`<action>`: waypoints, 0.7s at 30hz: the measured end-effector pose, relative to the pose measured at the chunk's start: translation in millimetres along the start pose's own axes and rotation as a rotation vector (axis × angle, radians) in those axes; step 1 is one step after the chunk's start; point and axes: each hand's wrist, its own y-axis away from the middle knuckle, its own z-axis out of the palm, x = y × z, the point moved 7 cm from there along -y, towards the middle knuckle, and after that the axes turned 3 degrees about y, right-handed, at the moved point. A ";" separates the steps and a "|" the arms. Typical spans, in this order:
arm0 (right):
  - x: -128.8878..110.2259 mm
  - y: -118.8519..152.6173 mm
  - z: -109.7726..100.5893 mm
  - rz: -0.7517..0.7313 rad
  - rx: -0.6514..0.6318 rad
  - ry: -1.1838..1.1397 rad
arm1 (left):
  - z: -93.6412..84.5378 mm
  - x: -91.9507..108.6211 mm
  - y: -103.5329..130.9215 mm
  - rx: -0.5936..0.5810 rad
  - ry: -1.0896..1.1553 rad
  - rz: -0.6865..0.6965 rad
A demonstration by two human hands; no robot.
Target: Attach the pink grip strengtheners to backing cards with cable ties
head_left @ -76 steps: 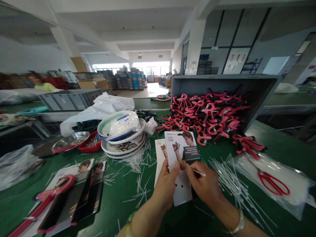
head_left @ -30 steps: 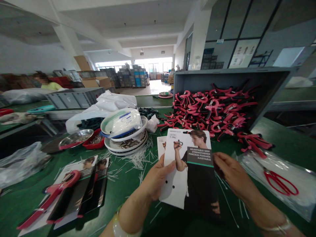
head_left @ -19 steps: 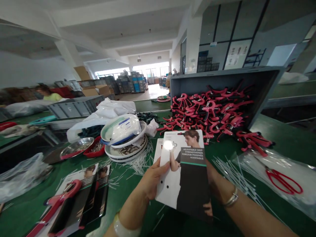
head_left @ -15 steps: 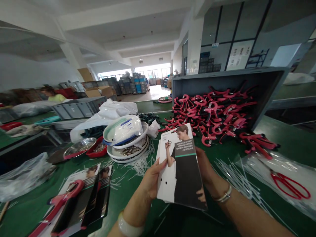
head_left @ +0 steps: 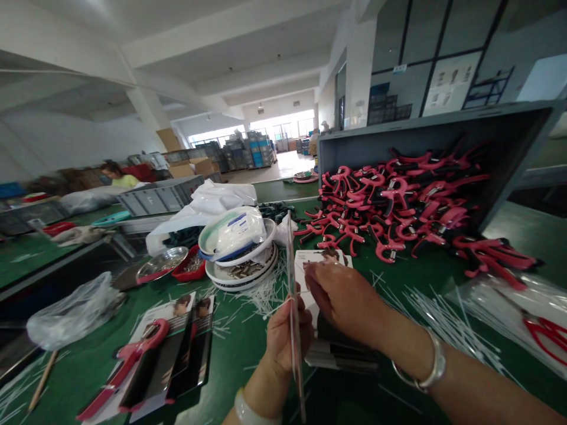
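My left hand (head_left: 283, 333) grips a printed packaging card (head_left: 293, 319), stood on its edge so that only its thin side shows. Just to the right, my right hand (head_left: 341, 295) has its fingers curled and pressed together close to the card; whatever they hold, if anything, is hidden. Beneath my right hand lies a stack of similar cards (head_left: 325, 351), partly covered. To the left, a pink and black hand grip strengthener (head_left: 137, 354) rests on overlapping cards (head_left: 188, 360). White cable ties (head_left: 254, 295) are spread behind my left hand.
A grey crate (head_left: 425, 121) on its side spills pink and black hand grips (head_left: 390, 200). Scissors with red handles (head_left: 547, 333) lie on clear plastic at right, beside more ties (head_left: 447, 321). Stacked round trays (head_left: 239, 260), a metal bowl (head_left: 162, 265) and a plastic bag (head_left: 77, 313) stand left.
The card has been turned from facing me to edge-on in my left hand. My right hand has moved from the stack's right edge to above it, fingers curled. The view has shifted slightly left.
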 end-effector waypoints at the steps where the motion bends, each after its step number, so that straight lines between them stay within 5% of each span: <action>1: -3.8 0.6 3.1 -0.029 -0.081 0.063 | -4.6 -0.5 -0.8 0.013 0.006 0.016; 4: -11.5 4.4 6.2 -0.107 -0.229 0.181 | -13.0 -3.3 -1.4 0.025 0.027 0.042; 14: -14.8 7.3 7.2 -0.182 -0.257 0.124 | 0.0 -5.4 7.7 0.058 0.033 0.028; 18: -19.3 8.6 5.3 -0.225 -0.276 0.114 | 1.9 -7.4 6.0 -0.002 0.158 0.001; 21: -19.5 7.6 2.1 -0.207 -0.306 0.100 | 5.3 -6.8 4.3 -0.088 0.021 -0.007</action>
